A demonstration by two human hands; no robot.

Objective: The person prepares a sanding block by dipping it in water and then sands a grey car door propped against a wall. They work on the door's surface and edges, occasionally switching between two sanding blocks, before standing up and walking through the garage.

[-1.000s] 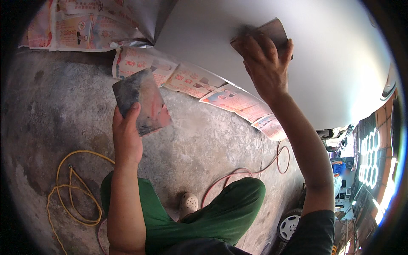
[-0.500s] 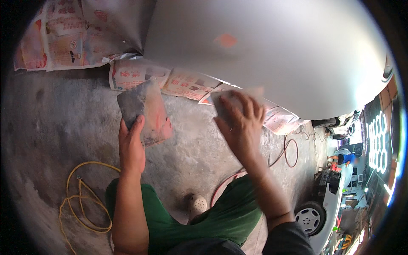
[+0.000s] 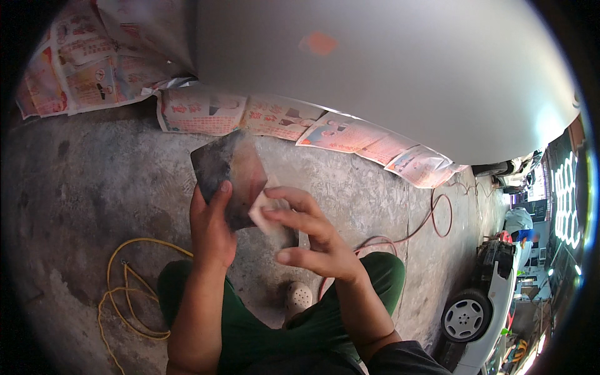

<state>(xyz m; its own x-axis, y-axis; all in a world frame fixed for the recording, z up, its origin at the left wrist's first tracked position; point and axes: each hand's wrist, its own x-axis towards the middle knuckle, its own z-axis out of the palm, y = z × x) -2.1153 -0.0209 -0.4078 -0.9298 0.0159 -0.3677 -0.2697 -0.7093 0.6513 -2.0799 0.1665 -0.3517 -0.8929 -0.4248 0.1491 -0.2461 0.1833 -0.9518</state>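
1 left hand [image 3: 213, 230] clasping plate [image 3: 219, 165], right hand [image 3: 325, 242] half-open around spreader [image 3: 263, 214]

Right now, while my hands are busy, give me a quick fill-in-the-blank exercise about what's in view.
1. The left hand grips the dark plate, while the blurred, pale-edged tool is in the ____ hand.
2. On the floor to the left, the looped hose is coloured ____.
3. The trousers over the bent knees are ____.
4. The pale shoe between the legs is dotted with small ____.

Missing words: right; yellow; green; holes.
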